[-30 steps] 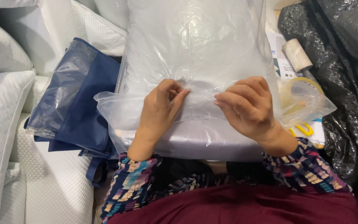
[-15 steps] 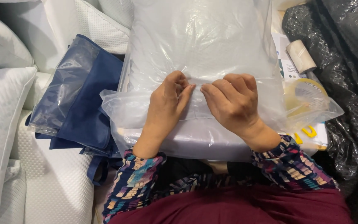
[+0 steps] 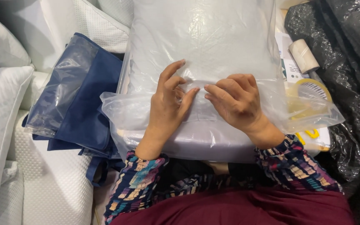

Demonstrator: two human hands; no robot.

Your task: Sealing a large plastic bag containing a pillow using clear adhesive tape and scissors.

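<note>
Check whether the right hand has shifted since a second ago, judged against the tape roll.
Yes. The right hand moved leftward, away from the tape roll, to meet the left hand on the clear bag's folded flap.

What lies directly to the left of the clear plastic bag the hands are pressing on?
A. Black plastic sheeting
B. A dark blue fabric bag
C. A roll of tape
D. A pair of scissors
B: the dark blue fabric bag, partly under clear film, lies left of the plastic bag that both hands press; the tape roll and black sheeting are on the right.
</note>
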